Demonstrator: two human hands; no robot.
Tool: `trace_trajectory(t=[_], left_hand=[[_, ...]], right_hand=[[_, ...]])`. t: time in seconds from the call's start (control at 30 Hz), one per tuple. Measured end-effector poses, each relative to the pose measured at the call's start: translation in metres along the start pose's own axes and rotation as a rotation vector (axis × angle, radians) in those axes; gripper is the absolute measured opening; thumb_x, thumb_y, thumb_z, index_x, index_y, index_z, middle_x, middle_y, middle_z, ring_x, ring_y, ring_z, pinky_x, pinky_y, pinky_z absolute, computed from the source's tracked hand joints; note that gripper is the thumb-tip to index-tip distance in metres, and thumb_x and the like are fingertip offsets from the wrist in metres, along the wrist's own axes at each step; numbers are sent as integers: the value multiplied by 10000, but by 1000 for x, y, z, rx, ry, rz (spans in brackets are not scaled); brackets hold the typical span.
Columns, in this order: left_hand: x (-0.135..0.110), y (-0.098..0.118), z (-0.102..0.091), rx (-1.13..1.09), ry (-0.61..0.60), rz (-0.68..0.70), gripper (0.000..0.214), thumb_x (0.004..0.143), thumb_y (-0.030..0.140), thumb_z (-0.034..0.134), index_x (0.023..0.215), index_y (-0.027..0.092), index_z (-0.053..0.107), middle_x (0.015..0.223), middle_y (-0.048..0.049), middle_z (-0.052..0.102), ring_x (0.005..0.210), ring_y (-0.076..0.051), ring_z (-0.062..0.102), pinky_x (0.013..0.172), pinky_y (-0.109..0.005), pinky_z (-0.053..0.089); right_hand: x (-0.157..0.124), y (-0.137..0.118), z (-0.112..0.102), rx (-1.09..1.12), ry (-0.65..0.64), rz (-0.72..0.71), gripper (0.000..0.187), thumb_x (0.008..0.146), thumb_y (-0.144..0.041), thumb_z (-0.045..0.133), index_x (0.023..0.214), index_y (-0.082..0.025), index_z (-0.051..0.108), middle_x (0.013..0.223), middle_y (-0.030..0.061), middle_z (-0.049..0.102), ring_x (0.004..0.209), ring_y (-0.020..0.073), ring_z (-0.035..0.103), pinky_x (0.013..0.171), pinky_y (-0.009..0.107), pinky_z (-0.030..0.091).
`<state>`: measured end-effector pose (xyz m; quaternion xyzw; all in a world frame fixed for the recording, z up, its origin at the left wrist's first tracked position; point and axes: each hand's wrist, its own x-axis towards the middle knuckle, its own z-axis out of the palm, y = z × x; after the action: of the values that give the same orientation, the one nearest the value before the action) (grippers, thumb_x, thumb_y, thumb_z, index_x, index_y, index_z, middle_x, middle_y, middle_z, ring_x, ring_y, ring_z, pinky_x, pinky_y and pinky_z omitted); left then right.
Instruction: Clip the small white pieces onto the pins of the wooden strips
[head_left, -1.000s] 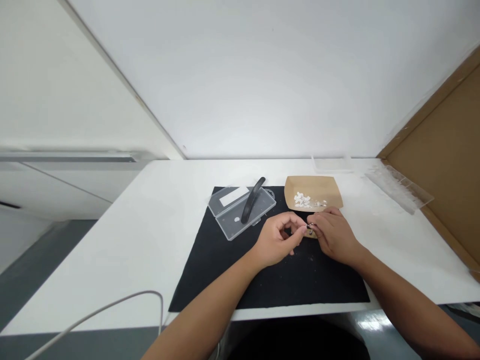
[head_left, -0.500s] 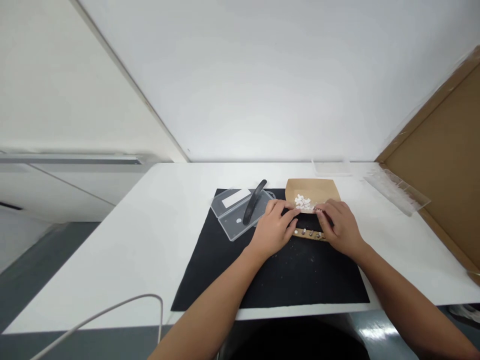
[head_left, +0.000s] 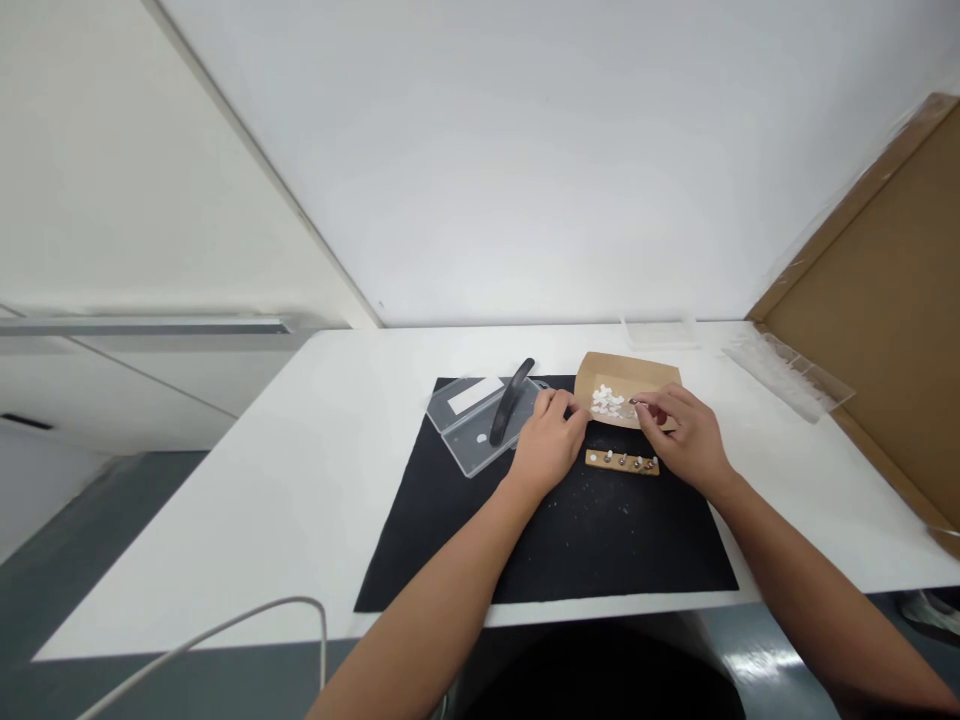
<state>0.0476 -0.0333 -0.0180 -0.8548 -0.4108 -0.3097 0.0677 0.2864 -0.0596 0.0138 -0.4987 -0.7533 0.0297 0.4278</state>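
My left hand (head_left: 551,437) is closed at the left front corner of a brown cardboard tray (head_left: 651,369), its fingertips gripping the edge. Inside the tray lies a small heap of white bits (head_left: 606,400). Over the tray's right front part, my right hand (head_left: 686,436) pinches a tiny dark, shiny metal piece (head_left: 636,402), too small to name surely. Just in front of both hands, a narrow tan strip (head_left: 616,466) rests on the black mat (head_left: 577,550). It carries several small metal posts with white tips, and a white dot at its left end.
Left of the tray lies an open clear plastic case (head_left: 471,455) with a white label, a curved black handle-like piece (head_left: 512,402) across it. Clear plastic trays (head_left: 787,385) stand at the back right, near a large cardboard panel (head_left: 885,300). A white cable (head_left: 225,612) loops at the front left.
My right hand has drawn away from the strip, whose right end now shows. My left fingers have pulled in to the tray's corner, and the tray sits at a slightly different angle.
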Motion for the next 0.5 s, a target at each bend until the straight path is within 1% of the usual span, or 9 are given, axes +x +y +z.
trace_trajectory(t=[0.1, 0.23, 0.3, 0.4, 0.5], left_hand=[[2, -1, 4, 15, -5, -3, 149, 1035, 170, 573, 939, 193, 685, 1083, -121, 608, 1089, -288, 484, 787, -352, 563], [2, 0, 2, -5, -7, 67, 113, 1038, 190, 580, 966, 170, 664, 1100, -122, 607, 1118, -288, 495, 941, -412, 571], [1, 1, -2, -31, -21, 113, 100, 1035, 195, 584, 975, 164, 657, 1119, -129, 607, 1132, -294, 500, 979, -429, 560], [-1, 4, -13, -95, -55, 165, 84, 1022, 186, 579, 979, 170, 650, 1140, -132, 622, 1118, -297, 508, 974, -436, 548], [-2, 5, -24, -186, -90, 193, 58, 971, 159, 596, 975, 174, 651, 1109, -128, 634, 1083, -292, 524, 961, -429, 537]], right_hand=[[0, 1, 1, -34, 3, 16, 204, 1045, -350, 605, 1033, -222, 763, 767, 24, 640, 731, 200, 615, 712, 360, 515], [0, 8, 3, -32, -4, 37, 230, 1055, -358, 582, 1033, -209, 756, 770, 24, 641, 724, 198, 617, 726, 362, 508], [1, 11, 3, -30, -1, 50, 242, 1058, -365, 580, 1037, -205, 759, 781, 28, 650, 725, 197, 625, 724, 360, 507], [1, 13, 3, -41, 3, 62, 253, 1060, -384, 582, 1044, -211, 767, 780, 30, 659, 723, 200, 625, 720, 361, 505], [2, 12, 2, -42, 1, 38, 263, 1068, -390, 575, 1064, -217, 772, 759, 27, 656, 714, 203, 622, 718, 360, 507]])
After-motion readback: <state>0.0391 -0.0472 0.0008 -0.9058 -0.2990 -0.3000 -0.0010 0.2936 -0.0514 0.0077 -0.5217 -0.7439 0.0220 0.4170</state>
